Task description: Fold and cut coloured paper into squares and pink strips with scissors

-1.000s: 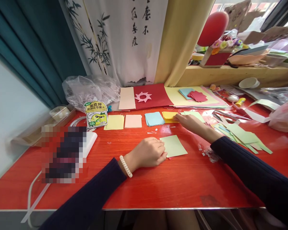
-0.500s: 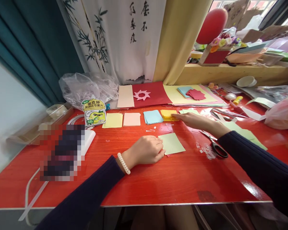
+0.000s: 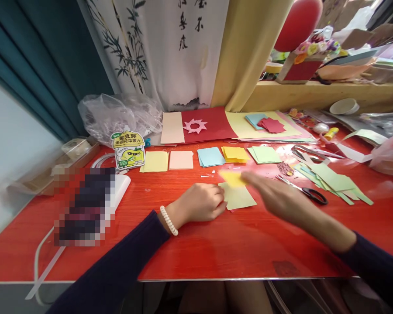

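One thin, blurred yellow paper square [image 3: 230,177] is being pinched mid-frame by the right hand [image 3: 278,198]. The left hand [image 3: 199,202], grip unclear, is touching a flat pale-green square [image 3: 239,197].

Glossy red wood-grained tabletop [image 3: 216,253], matt pale-green square paper sheet [image 3: 240,198], crinkled clear plastic bag [image 3: 118,117], matt yellow cloth curtain [image 3: 255,48]

Table [image 3: 183,257]: paper stacks [image 3: 211,157] in row | scissors [image 3: 310,192] right (beside offcuts [image 3: 334,178]) | plastic bag [image 3: 121,118] behind-left
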`<state>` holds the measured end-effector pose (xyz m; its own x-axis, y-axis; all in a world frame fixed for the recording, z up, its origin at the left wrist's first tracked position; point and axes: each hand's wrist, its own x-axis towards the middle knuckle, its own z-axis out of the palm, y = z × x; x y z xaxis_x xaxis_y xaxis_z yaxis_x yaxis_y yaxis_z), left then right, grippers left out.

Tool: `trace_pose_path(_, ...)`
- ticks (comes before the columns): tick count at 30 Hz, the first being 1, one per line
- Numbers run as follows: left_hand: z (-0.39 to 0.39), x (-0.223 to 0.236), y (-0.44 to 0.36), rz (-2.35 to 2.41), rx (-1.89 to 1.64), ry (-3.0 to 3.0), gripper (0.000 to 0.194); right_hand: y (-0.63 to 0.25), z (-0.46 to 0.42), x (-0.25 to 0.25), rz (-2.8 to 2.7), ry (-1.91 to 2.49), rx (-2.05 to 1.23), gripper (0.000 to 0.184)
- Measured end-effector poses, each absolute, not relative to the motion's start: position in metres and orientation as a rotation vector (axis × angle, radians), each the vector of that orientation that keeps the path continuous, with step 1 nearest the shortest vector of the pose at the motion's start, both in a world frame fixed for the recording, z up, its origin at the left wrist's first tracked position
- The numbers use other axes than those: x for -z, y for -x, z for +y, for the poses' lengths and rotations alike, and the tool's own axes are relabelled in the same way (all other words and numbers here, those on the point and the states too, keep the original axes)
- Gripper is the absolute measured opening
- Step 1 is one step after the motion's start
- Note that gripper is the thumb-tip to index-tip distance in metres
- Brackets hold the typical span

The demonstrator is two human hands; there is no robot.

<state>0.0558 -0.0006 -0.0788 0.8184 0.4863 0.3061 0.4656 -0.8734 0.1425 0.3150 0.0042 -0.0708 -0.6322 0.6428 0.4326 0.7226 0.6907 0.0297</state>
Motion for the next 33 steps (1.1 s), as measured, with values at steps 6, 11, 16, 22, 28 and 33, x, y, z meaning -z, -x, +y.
trace_pose_path(6, 0.007, 0.078, -0.051, 0.812, -0.635, -2.861, 0.028, -0.293, -0.044, 0.101, -2.647, 0.935, 0.021, 0.047)
trace_pose_path(11, 0.043, 0.087, -0.052, 1.225, -0.824, -2.821, 0.031, -0.292, -0.039, 0.097, -2.504, 1.022, -0.013, 0.034)
trace_pose_path(16, 0.068, 0.100, -0.060, 1.417, -0.801, -2.822, 0.030, -0.303, 0.012, 0.081, -2.309, 1.279, 0.120, 0.040)
trace_pose_path(22, 0.068, 0.104, -0.060, 1.439, -0.731, -2.848, 0.035, -0.315, 0.088, 0.085, -2.308, 1.429, 0.168, 0.040)
trace_pose_path(28, 0.070, 0.103, -0.059, 1.478, -0.694, -2.823, 0.035, -0.316, 0.086, 0.090, -2.410, 1.358, 0.180, 0.043)
trace_pose_path(33, 0.073, 0.106, -0.059, 1.514, -0.667, -2.792, 0.036, -0.313, 0.089, 0.094, -2.499, 1.323, 0.186, 0.038)
